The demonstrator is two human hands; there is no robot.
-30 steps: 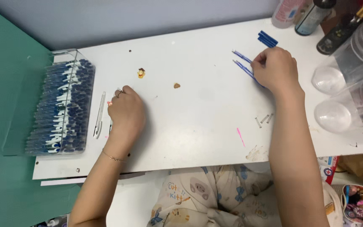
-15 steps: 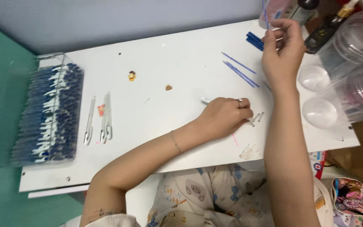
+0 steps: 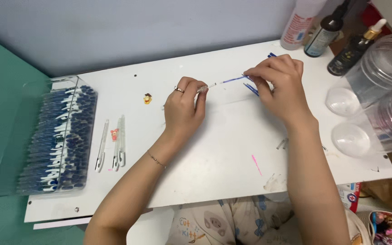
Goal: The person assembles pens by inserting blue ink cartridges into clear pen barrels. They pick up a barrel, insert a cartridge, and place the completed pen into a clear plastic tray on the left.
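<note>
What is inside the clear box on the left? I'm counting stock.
The clear box holds packed rows of blue-and-white pens. Lower layers are covered, so no count is possible.

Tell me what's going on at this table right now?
A person seated at a white table holds a thin blue refill between both hands, above the tabletop. The left hand pinches the pale tip end and the right hand grips the blue end. More blue refills lie under the right hand. A clear box of blue pens sits at the left edge, with a few clear pen barrels beside it.
</note>
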